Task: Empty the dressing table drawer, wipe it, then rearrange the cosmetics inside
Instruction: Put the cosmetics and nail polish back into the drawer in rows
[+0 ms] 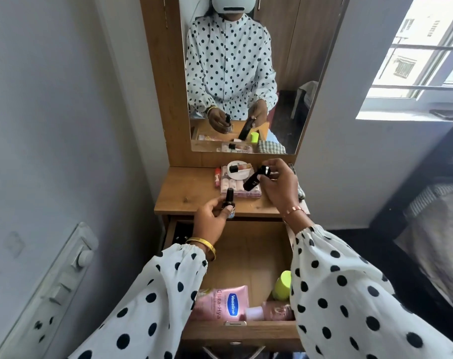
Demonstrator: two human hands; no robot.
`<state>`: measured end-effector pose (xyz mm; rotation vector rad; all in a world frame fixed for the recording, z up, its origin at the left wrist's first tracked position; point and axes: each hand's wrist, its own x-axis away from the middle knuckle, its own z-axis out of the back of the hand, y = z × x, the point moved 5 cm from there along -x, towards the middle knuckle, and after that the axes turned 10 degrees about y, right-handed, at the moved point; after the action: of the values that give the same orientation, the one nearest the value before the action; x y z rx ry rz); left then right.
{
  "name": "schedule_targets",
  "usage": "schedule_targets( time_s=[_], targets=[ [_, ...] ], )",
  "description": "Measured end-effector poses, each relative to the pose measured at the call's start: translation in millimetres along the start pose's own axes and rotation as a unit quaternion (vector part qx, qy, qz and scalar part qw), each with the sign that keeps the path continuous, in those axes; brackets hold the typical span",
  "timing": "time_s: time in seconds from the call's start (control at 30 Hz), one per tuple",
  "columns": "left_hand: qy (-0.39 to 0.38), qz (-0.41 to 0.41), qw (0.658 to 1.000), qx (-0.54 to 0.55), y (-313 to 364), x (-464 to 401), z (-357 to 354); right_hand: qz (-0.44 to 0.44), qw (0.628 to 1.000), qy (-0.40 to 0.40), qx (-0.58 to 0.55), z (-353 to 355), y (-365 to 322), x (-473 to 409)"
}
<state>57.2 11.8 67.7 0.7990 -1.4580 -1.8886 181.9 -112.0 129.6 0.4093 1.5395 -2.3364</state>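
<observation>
Three items remain in the open drawer (248, 244), below both grips: pink lotion tube (221, 303), pink bottle (270, 310), green-capped container (283, 285). Emptying is partly done; wiping and rearranging remain. Right hand (278, 187) pinches a black tube (255, 178) above the desk (186, 193); left hand (212, 218) holds a small dark bottle (229, 203).
</observation>
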Motion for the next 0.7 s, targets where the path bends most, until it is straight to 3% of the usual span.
schedule_targets(
  time_s=[0.27,0.43,0.7],
  targets=[
    [0.003,0.047,0.999,-0.017,-35.2,32.5,-8.2,-0.056,0.996,-0.068,-0.030,19.7,39.2,48.3],
    [-0.004,0.053,0.998,-0.036,-51.0,51.5,-20.8,-0.047,0.988,-0.093,0.111,23.3,70.2,53.1],
    [-0.011,0.040,0.998,-0.052,-58.5,63.4,-26.2,0.044,0.955,-0.148,0.252,14.8,97.3,59.8]
  ],
)
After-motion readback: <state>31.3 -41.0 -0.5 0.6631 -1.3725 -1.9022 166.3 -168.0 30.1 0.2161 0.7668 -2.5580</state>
